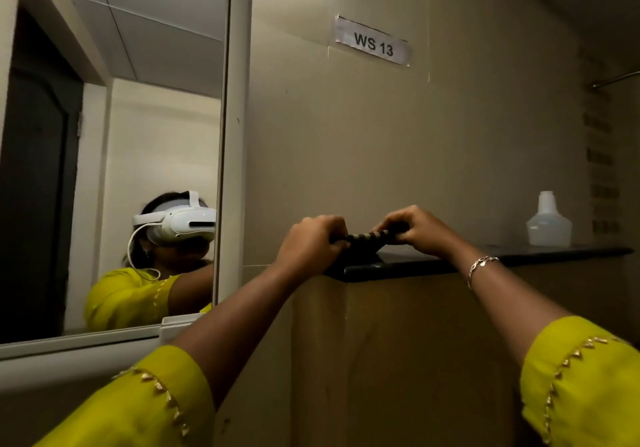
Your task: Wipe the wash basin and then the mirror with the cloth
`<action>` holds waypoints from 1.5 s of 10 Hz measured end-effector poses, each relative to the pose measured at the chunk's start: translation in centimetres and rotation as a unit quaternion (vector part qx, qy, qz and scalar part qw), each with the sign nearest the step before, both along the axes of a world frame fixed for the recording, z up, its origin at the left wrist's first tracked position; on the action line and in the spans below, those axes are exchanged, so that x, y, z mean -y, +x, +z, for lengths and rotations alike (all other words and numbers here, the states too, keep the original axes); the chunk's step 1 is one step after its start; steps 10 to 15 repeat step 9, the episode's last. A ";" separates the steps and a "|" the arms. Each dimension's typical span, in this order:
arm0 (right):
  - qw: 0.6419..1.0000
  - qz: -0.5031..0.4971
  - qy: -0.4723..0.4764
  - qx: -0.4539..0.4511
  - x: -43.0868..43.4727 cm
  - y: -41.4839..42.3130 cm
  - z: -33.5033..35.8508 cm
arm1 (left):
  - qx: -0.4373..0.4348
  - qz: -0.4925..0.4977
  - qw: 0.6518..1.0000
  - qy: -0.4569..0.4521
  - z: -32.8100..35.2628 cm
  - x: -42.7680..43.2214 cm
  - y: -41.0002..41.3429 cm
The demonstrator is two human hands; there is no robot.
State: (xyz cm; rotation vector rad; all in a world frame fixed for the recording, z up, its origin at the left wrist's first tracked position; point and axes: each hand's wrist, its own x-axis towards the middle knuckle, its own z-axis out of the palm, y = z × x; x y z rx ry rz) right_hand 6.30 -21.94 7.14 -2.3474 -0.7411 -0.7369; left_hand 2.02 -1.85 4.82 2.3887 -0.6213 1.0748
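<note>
A dark striped cloth [367,239] rests on the left end of a black shelf [519,254], bunched between both hands. My left hand [313,240] grips its left end and my right hand [415,230] grips its right end; both are raised to shelf height. The mirror [114,135], in a white frame, hangs on the wall to the left and reflects a person in a yellow top with a white headset. The wash basin is out of view.
A translucent white bottle [549,221] stands on the shelf to the right of my hands. A paper label reading "WS 13" [373,45] is stuck on the beige wall above. A metal rod [616,79] juts out at the far right.
</note>
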 end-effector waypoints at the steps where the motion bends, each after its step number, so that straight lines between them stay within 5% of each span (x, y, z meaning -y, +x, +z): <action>1: 0.999 0.002 -0.039 -0.026 0.4 -0.7 -0.3 | 0.036 0.034 0.998 0.026 -0.2 0.0 -0.5; 2: 0.996 -0.013 -0.075 -0.036 0.6 -1.2 -0.7 | 0.054 0.062 0.994 0.070 -0.8 0.1 -0.6; 4: 1.000 -0.006 0.000 -0.026 0.7 -2.1 -1.2 | -0.015 0.024 0.998 0.052 -1.1 0.4 -1.5; 7: 0.980 -0.129 -0.094 0.121 -0.7 -2.6 -3.3 | -0.028 -0.010 0.995 0.096 -2.5 0.0 -2.2; 9: 0.958 -0.181 -0.003 0.223 -1.7 -2.3 -4.9 | 0.016 0.033 0.996 0.086 -4.6 -1.1 -4.0; 15: 0.958 -0.181 -0.003 0.223 -1.7 -2.3 -4.9 | 0.016 0.033 0.996 0.086 -4.6 -1.1 -4.0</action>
